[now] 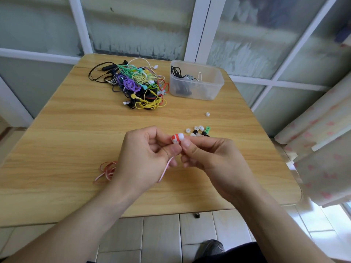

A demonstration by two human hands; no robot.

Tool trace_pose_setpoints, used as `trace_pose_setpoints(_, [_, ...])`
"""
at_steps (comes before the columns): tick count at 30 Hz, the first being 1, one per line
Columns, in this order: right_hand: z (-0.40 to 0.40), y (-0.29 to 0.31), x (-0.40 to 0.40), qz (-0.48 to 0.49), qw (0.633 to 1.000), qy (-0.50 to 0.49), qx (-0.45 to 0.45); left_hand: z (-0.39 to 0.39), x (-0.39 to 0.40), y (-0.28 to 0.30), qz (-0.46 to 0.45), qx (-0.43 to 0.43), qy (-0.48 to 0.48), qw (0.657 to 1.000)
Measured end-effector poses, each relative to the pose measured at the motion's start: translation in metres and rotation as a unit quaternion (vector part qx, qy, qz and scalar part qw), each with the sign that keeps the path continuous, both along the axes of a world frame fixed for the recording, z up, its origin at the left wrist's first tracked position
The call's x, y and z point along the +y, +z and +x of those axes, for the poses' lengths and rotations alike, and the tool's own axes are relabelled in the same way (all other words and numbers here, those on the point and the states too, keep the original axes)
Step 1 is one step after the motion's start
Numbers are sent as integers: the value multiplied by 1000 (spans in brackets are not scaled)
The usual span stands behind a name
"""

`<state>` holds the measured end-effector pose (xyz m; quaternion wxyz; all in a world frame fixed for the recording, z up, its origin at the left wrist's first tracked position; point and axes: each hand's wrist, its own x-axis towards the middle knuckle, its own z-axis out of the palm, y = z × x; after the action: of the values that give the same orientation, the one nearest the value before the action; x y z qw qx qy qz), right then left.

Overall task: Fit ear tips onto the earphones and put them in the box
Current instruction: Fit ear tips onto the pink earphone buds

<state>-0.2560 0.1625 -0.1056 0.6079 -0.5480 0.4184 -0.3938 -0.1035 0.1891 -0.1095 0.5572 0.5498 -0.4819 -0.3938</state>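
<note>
We've got the left hand (146, 150) pinching the red earbud (175, 139) and the right hand (207, 156) pinching its white tip (181, 136) between them, so we'd twist it on squarely.

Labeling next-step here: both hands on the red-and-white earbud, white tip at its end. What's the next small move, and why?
Probably press the white ear tip fully home on the red-and-white earbud. The left hand pinches the bud and the right hand has its fingertips at the tip, so fitting looks unfinished; whether it is seated cannot be told. Its pink cable lies on the table, far from the box.
</note>
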Motion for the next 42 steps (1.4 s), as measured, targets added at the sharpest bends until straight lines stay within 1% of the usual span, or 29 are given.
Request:
trace_pose_setpoints(4, [-7,-1,-4,-122,986,-10,110,2,-4,8,60,74,-24,995])
trace_pose_setpoints(8, [-9,1,-9,-193,974,-2,115,4,-4,9,80,91,-67,990])
trace_pose_setpoints(12, [-12,1,-12,-250,956,-11,155,5,-4,8,92,107,-90,986])
trace_pose_setpoints(17, [-11,-2,-12,-347,921,-16,177,7,-5,8,136,142,-101,975])
trace_pose_setpoints(19, [-10,-2,-12,-371,909,-13,189,9,-6,9,154,151,-106,971])
trace_pose_setpoints(20, [-11,-2,-12,-369,910,-12,190,9,-6,9,160,154,-107,969])
trace_pose_setpoints(23, [-11,-2,-11,-321,932,-7,167,9,-5,10,164,157,-110,968])
trace_pose_setpoints(25, [-12,-2,-11,-303,941,1,152,9,-4,11,160,158,-116,968])
trace_pose_setpoints(29, [-13,-1,-11,-301,943,17,141,10,-4,11,158,154,-122,968])
trace_pose_setpoints(34, [-13,-2,-12,-306,943,25,130,12,-5,12,167,169,-126,963])
trace_pose_setpoints(39, [-14,-3,-13,-266,957,47,107,12,-6,10,172,179,-138,959])
trace_pose_setpoints(42, [-14,-2,-13,-261,959,55,98,12,-6,9,175,177,-144,958])
